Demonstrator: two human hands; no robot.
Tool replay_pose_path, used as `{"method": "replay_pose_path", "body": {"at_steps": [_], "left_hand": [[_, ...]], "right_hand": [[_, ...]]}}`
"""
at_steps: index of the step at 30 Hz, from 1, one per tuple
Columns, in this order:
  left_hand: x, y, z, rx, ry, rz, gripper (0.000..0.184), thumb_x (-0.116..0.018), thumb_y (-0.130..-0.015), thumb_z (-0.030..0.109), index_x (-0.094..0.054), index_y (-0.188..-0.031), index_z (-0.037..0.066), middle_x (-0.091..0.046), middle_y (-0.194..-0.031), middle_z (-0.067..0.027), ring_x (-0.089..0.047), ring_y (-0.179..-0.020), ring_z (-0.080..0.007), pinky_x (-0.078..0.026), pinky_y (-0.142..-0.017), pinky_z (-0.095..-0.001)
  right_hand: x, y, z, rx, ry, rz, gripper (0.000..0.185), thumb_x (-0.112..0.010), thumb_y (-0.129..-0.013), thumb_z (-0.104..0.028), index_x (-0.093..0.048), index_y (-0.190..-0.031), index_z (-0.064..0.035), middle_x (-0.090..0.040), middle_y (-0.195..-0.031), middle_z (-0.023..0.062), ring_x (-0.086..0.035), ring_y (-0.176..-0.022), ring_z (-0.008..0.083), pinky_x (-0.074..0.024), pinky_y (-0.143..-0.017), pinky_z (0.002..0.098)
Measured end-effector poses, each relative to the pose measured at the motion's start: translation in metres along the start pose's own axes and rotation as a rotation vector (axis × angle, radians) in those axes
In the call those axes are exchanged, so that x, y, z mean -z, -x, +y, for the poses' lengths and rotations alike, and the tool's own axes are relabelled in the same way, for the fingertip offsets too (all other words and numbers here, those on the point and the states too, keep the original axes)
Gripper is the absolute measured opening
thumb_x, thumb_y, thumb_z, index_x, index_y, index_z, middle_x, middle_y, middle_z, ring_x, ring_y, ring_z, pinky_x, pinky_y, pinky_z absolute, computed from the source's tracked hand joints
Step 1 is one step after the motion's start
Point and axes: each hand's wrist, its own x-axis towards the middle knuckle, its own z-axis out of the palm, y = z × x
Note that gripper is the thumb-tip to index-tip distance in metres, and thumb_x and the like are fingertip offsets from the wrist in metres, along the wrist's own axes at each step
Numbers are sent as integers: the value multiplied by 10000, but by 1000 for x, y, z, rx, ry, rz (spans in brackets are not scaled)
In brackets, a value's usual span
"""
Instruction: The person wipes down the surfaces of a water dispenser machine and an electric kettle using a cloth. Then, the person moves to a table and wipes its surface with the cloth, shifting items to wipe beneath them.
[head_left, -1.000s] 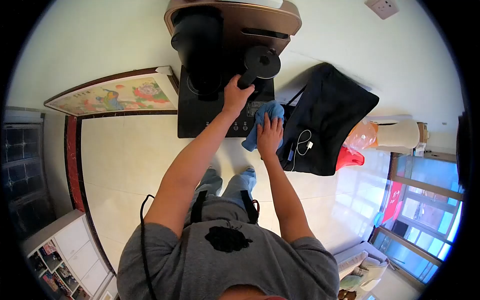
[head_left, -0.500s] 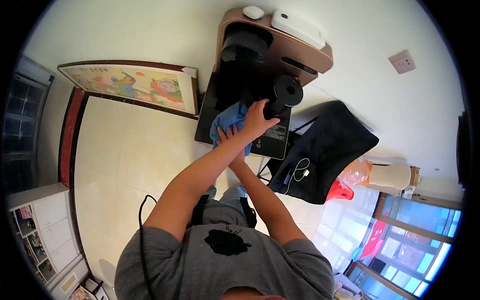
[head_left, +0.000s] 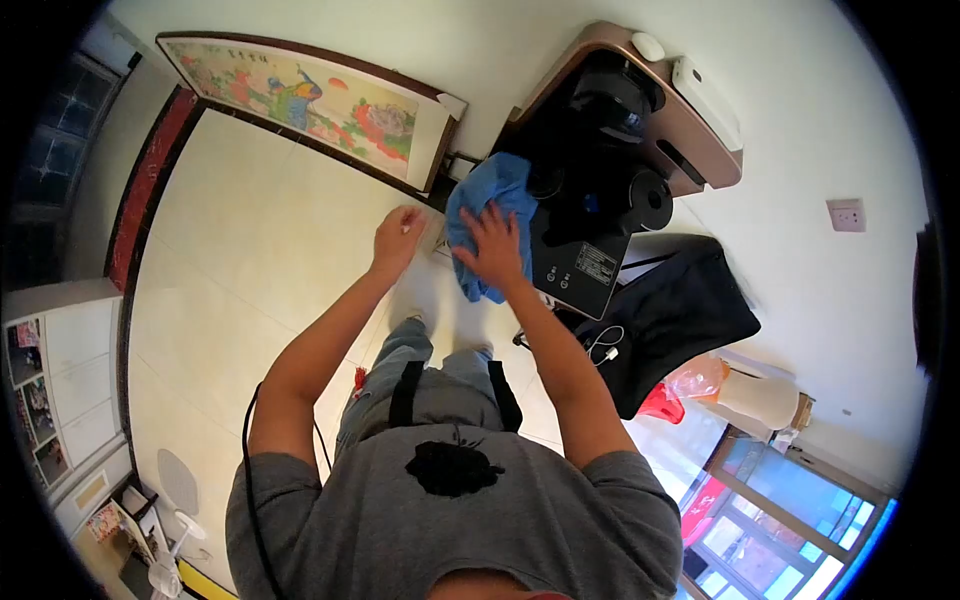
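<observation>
My right hand [head_left: 493,248] lies with spread fingers on a crumpled blue cloth [head_left: 481,192], which sits at the near left edge of a black-topped appliance [head_left: 590,262]. Whether any finger hooks under the cloth is hidden. Apart from the cloth, to its left, my left hand [head_left: 398,240] hangs over the floor with its fingers curled closed. What they hold, if anything, I cannot make out. Behind the cloth, the appliance has a bronze-coloured upper housing [head_left: 700,165] and a dark, glossy container [head_left: 612,105]. A round black part [head_left: 650,200] stands at its right.
A white box [head_left: 706,100] and a small white object [head_left: 648,46] sit on top of the housing. Right of the appliance, a black-covered stand [head_left: 690,320] carries a white cable [head_left: 608,345]. A framed picture [head_left: 330,110] leans on the wall at left.
My left hand has moved left, away from the round black part, and its fingers have closed. My right hand stays on the cloth, now at the appliance's left edge. The view has turned.
</observation>
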Motion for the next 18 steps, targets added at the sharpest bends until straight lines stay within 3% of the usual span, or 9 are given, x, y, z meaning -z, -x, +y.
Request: {"method": "replay_pose_path", "body": {"at_steps": [3,5,6,8,9,11,13,15,18], "left_hand": [[10,25,-25,234,32,-72,236,-618,-898,223,-635,-1015,19,-651,-927,-78,-599,-867,-173,-464,-810,-299],[7,44,-35,440,149,-104,245,-614,-906,236,-638,-1018,19,-647,-921,-57,-583,-860,-155,-455,-805,-294],[6,52,-34,423,111,-143,274,-586,-928,266,-633,-1033,16,-641,-936,-53,-574,-898,-147,-442,-829,-284],[-1,66,-30,426,220,-122,291,-563,-942,274,-627,-1048,10,-638,-952,-56,-568,-916,-144,-433,-845,-280],[-7,70,-24,432,324,-112,309,-539,-956,282,-621,-1063,3,-636,-969,-59,-562,-934,-142,-425,-861,-277],[-6,72,11,424,367,-75,344,-497,-976,298,-608,-1097,-4,-632,-993,-63,-556,-961,-144,-412,-884,-269],[-4,71,42,337,584,39,352,-488,-980,303,-610,-1106,-3,-621,-989,-56,-543,-957,-140,-404,-881,-260],[4,68,69,253,420,120,360,-487,-979,327,-647,-1005,5,-634,-892,-53,-567,-858,-126,-440,-794,-260],[21,61,102,310,187,-175,436,-521,-943,367,-664,-790,-16,-621,-633,-80,-591,-596,-187,-481,-619,-332]], "right_hand": [[-11,25,-22,191,72,-133,598,-635,-842,-339,-436,-1386,-191,-469,-1352,123,-317,-1349,307,-182,-1095,569],[-20,29,-27,125,-83,85,623,-696,-768,-125,-475,-1345,-199,-520,-1270,107,-409,-1288,302,-255,-1093,479],[-16,27,-28,137,-78,85,623,-696,-768,-125,-475,-1345,-199,-520,-1270,107,-409,-1288,302,-255,-1093,479],[-7,20,-26,-108,-571,-103,539,-628,-831,-86,-482,-1342,-174,-561,-1231,84,-491,-1204,273,-337,-1056,391],[2,18,-28,-100,-564,-100,539,-628,-831,-86,-482,-1342,-174,-561,-1231,84,-491,-1204,273,-337,-1056,391],[29,14,-39,-557,-1732,-175,486,-559,-892,-85,-447,-1365,-99,-559,-1250,83,-546,-1120,256,-333,-1059,384],[60,14,-52,-564,-1818,-153,476,-519,-929,-160,-416,-1383,-62,-543,-1265,78,-532,-1136,222,-395,-1010,359],[73,14,-54,-425,-2026,-150,481,-503,-913,-214,-427,-1365,-67,-559,-1221,78,-543,-1106,220,-418,-986,357],[84,17,-53,-418,-2013,-228,465,-493,-885,-233,-465,-1317,-66,-562,-1195,77,-542,-1094,221,-421,-979,350]]}}
